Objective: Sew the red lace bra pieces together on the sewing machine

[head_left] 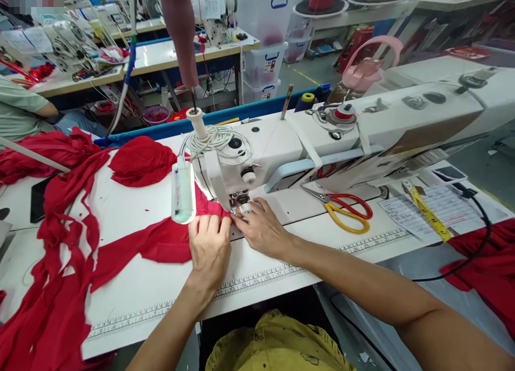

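Note:
A strip of red fabric [167,239] runs across the white sewing table to the needle area of a white sewing machine [273,140]. My left hand [210,249] presses down on the strip's right end, its fingers bent and close together. Close beside the presser foot [240,197], my right hand [261,229] has thumb and fingers drawn together at the fabric's edge. Its fingertips are partly hidden, as is the fabric under the machine head. A small lit lamp [183,191] hangs just beyond my left hand.
Scissors [341,207] with red and yellow handles lie right of my hands. Further right are a paper sheet [432,213] and a yellow tape measure [428,213]. Red fabric strips [70,215] heap at the left, by a black phone [39,199]. A ruler scale [257,280] lines the front edge.

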{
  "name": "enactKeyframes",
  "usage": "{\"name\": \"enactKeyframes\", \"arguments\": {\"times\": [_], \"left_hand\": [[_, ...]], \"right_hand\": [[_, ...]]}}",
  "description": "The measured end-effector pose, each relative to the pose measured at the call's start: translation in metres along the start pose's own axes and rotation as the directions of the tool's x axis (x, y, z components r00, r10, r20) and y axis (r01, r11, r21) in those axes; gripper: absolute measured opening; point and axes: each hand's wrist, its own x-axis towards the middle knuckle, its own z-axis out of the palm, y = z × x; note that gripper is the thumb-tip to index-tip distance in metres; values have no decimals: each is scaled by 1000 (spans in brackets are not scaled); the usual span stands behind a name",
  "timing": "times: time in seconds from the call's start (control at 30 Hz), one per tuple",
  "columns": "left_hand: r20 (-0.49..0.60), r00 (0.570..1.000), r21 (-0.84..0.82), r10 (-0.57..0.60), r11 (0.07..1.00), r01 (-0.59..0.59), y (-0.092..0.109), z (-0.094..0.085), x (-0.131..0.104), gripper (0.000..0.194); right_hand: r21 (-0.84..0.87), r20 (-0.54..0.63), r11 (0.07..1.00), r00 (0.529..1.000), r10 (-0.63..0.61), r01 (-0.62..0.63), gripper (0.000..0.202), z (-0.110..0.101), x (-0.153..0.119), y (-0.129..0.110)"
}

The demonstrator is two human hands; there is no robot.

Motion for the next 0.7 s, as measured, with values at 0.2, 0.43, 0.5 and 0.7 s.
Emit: {"name": "enactKeyframes", "arguments": {"times": [0.2,0.43,0.5,0.7], "left_hand": [[34,999,-102,8,995,-4,-6,4,-16,25],[212,974,-503,-79,846,178,-35,9,-11,13],[238,967,-524,-90,826,205,-36,10,-11,12],[249,962,-562,-111,792,237,-36,11,-9,15]], "right_hand": [[39,-39,999,999,22,-21,36,0,-2,4],[103,-127,990,989,-82,96,38,0,-10,6],[92,-134,989,986,-100,112,35,-1,-10,5],[80,-113,991,989,-96,106,37,-2,-9,4]]}}
